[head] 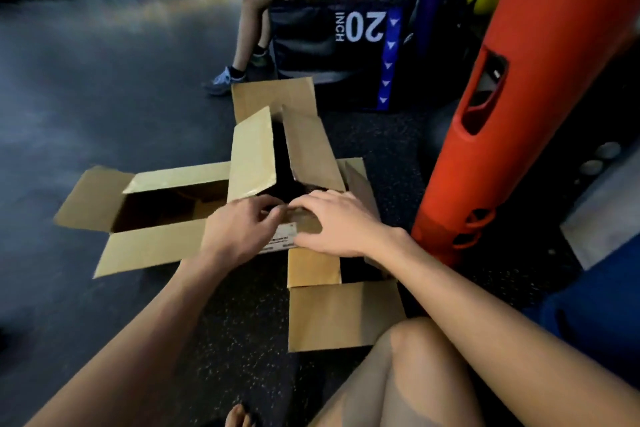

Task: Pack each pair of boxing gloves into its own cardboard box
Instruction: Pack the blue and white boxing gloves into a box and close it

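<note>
The left hand (242,229) pinched and the right hand (332,222) pressed the near flap (285,237) of the cardboard box (311,149); folding it flat first seemed wisest.

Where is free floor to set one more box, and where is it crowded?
Free: the floor left of and beyond the left open box; also the speckled patch between it and the near box. Crowded: the right, by the orange bag and plyo box.
</note>
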